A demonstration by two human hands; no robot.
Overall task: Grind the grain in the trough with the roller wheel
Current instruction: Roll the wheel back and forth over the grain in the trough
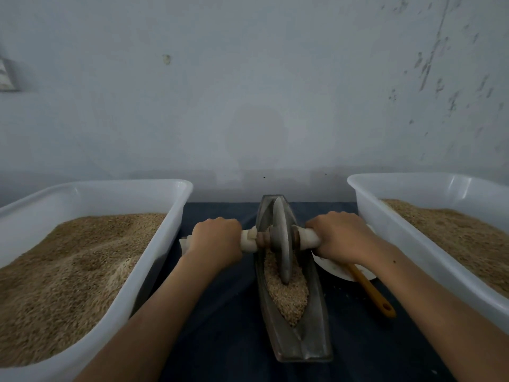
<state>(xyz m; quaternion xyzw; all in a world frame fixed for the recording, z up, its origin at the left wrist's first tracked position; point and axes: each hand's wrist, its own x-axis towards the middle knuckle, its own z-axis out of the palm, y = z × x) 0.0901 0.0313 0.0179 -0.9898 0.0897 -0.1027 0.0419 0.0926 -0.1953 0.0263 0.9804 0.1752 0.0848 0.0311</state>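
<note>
Two hands are gripping the wrapped axle: the left hand (216,238) and the right hand (340,235) are curling round it on either side of the roller wheel (282,244), which is standing in the grain (287,296) inside the trough (300,343) lying on the bench (225,326) between two tubs (154,244) of grain.

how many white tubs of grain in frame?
2. One white tub sits left of the trough, beside the left hand. The other white tub sits on the right, beside the right hand. Both are cut off by the frame edges.
</note>
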